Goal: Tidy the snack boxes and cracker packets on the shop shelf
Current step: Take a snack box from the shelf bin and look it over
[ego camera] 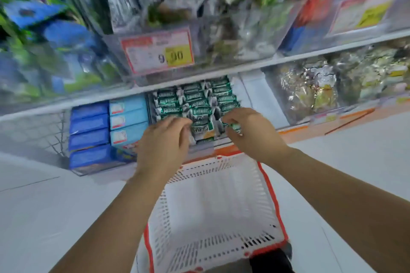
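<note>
dark blue boxes (pixel 88 122) — 4 | light blue boxes (pixel 129 118) — 3 | basket (pixel 210 248) — 1

Your left hand (pixel 164 137) and right hand (pixel 250 133) are bare, as are the left forearm (pixel 115 217) and right forearm (pixel 332 195), each uncovered from the wrist to the frame's edge. At bottom centre, a dark garment (pixel 271 260) shows as a small black patch; its kind cannot be told.
</note>
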Motion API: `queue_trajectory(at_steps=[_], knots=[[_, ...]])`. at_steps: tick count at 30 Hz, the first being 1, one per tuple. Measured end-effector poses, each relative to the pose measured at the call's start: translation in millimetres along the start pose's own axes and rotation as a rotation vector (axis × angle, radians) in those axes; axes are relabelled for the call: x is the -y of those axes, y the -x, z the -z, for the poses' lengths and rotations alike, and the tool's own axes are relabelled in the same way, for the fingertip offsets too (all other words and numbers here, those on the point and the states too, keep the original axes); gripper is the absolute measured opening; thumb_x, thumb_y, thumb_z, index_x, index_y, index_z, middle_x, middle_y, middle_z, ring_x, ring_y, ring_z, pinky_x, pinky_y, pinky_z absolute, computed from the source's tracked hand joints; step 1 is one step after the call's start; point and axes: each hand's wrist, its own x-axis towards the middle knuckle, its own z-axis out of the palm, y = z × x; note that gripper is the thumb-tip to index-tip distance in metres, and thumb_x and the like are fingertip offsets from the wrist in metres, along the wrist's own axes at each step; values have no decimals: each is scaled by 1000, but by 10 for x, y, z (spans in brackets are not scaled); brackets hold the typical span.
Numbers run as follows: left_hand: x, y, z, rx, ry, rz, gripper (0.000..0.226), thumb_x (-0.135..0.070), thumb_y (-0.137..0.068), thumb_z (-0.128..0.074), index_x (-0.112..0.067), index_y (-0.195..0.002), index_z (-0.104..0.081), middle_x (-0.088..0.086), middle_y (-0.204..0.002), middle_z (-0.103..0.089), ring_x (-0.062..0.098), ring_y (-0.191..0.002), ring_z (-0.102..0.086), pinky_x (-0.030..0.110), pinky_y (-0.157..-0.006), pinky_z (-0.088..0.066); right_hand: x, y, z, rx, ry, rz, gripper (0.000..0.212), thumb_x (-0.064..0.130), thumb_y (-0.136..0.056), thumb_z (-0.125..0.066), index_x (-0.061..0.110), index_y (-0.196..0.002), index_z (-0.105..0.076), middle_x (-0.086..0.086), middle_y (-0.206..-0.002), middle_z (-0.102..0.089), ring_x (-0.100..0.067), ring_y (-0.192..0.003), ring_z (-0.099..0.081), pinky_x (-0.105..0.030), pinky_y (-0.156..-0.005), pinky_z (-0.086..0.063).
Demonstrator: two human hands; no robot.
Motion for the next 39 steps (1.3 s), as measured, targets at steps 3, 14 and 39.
queue_trajectory(at_steps=[3, 14, 39], knots=[[209, 10, -429, -106, -56, -130, 22, -13, -89, -52, -15, -104, -68, 1, -98, -66, 24, -82, -63, 36, -75, -49, -222, -59, -413, -97, 71, 96, 18, 8, -86, -58, 10, -101, -68, -8, -103, -66, -28, -100, -56, -35, -84, -45], [594, 113, -1263, -411, -212, -376, 26, -18, -90, -49, -12, -106, -69, 8, -120, -60, 27, -98, -54, 39, -88, -44, -742, -89, -1055, -380, 261, 373, 33, 26, -89, -50, 6, -109, -67, -11, -110, -64, -30, -102, -58, -39, -90, -42], [224, 1089, -611, -46, -358, -35, 40, -28, -96, -45, -24, -136, -45, 0, -145, -41, 21, -129, -43, 43, -110, -24, -198, 968, -707, -51, 309, 242, 66, 34, -95, -53, 21, -150, -19, -7, -151, -34, -25, -138, -30, -33, -110, -26]])
